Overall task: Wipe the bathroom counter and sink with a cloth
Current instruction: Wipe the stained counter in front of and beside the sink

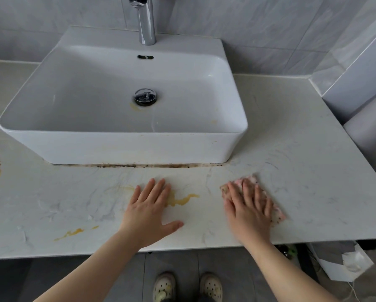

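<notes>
Pink, mottled cloth point(277, 215) is pressed flat to the counter point(302, 131) under the right hand point(249, 211), at the front, right of the sink point(121, 147); only its edges are seen past the fingers point(246, 190), which are held straight and a little apart, curled round nothing. The left hand point(149, 211) is laid flat on the bare stone, fingers straight and close together, thumb thrown out wide, its forefinger touching the end of a yellow stain point(183, 199) that lies between the two hands. The counter-wiping step is judged to be in hand, with the sink not yet reached: a yellow mark point(134, 106) is seen by the drain point(145, 97) and a dark, speckled line of grime point(161, 165) along the sink's base. For the next move, the cloth would need to be drawn leftward over the stain with steady downward pressure, and the left hand lifted clear of its path. The counter is pale, veined, marble-like stone, smooth and faintly glossy; the sink is a white glazed rectangular basin with rounded corners, set on top; a chrome tap point(146, 20) stands behind it. More yellow smears point(70, 233) are left on the near left
</notes>
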